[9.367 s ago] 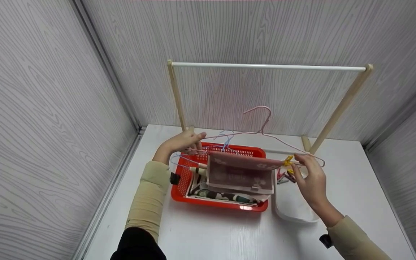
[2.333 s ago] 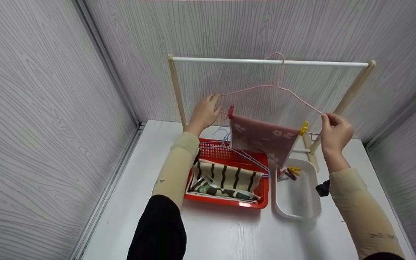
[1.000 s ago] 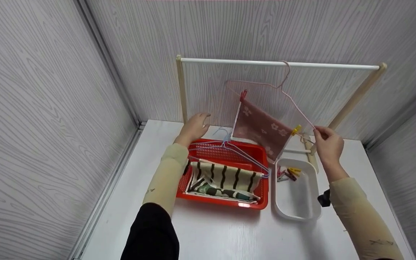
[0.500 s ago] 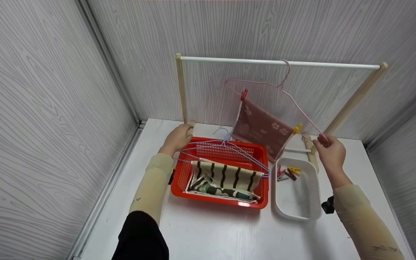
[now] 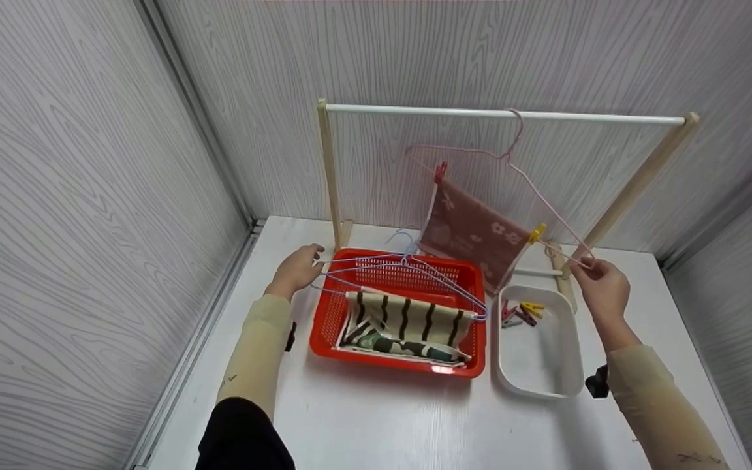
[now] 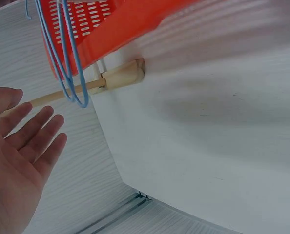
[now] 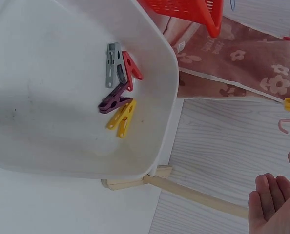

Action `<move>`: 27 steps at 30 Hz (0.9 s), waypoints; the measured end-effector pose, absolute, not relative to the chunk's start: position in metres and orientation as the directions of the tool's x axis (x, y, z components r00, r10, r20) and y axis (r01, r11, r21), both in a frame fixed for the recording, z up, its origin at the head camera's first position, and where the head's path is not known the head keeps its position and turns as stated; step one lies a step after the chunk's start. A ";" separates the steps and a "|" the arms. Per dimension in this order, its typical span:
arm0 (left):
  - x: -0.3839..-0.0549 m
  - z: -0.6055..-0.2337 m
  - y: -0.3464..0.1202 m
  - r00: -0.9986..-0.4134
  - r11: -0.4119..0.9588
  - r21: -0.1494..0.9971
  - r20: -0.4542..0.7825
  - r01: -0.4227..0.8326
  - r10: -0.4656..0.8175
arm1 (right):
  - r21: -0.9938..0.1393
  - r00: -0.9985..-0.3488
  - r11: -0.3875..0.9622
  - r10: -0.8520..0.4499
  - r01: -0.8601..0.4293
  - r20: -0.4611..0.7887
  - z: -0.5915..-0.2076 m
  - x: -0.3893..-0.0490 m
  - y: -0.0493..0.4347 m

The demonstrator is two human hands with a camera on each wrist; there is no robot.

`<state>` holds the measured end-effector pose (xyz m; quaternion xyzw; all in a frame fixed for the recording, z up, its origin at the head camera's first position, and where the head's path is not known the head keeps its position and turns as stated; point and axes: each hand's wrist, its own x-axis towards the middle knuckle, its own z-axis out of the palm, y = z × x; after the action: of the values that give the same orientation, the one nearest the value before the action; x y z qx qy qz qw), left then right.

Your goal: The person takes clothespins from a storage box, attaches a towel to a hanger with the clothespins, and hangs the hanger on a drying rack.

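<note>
A pink clothes hanger (image 5: 540, 195) hooks over the white rail (image 5: 415, 111), its right end tilted low. Hanging from its lower bar is a pink flowered towel (image 5: 474, 228), held by a red clothespin (image 5: 440, 173) and a yellow clothespin (image 5: 536, 234). At the hanger's lower right corner my right hand (image 5: 604, 290) pinches the wire; in the right wrist view this hand (image 7: 277, 202) is partly cut off. My left hand (image 5: 296, 269) is open beside the left ends of the blue hangers (image 5: 371, 262), its fingers loosely bent in the left wrist view.
A red basket (image 5: 399, 371) holds the blue hangers, a striped cloth (image 5: 408, 316) and a camouflage-patterned cloth (image 5: 408, 346). To its right, a white tub (image 5: 539, 393) contains several clothespins (image 7: 119, 105). Behind both stand the rack's wooden posts (image 5: 329, 170).
The pink hanger and towel rose from over the basket onto the rail. My left hand let go and moved left and down to the blue hangers; my right hand moved down to the hanger's corner.
</note>
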<state>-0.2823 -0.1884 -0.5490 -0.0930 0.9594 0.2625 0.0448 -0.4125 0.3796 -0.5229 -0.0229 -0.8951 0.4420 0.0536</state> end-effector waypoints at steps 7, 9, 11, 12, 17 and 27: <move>-0.270 -0.565 -0.196 -0.965 0.823 0.507 -0.176 -0.258 -0.195 | -0.795 -0.995 0.607 0.092 0.017 0.050 -0.534 -0.410 0.384; -0.266 -0.569 -0.198 -0.959 0.814 0.510 -0.190 -0.278 -0.209 | -0.794 -0.994 0.608 0.097 0.024 0.044 -0.537 -0.409 0.385; -0.262 -0.572 -0.199 -0.957 0.808 0.514 -0.193 -0.288 -0.218 | -0.795 -0.994 0.606 0.099 0.023 0.047 -0.539 -0.407 0.386; -0.260 -0.573 -0.200 -0.956 0.807 0.515 -0.193 -0.289 -0.220 | -0.795 -0.994 0.606 0.101 0.026 0.044 -0.540 -0.407 0.387; -0.250 -0.581 -0.203 -0.953 0.803 0.515 -0.202 -0.301 -0.228 | -0.787 -0.995 0.615 0.095 0.052 0.009 -0.546 -0.404 0.390; -0.234 -0.596 -0.201 -0.937 0.772 0.539 -0.278 -0.336 -0.214 | -0.807 -0.995 0.582 0.069 0.102 -0.076 -0.557 -0.398 0.394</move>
<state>-0.2337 -0.2012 -0.5960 -0.1471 0.9360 0.3036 0.1005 -0.3976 0.3937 -0.5568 -0.0479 -0.8893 0.4545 -0.0182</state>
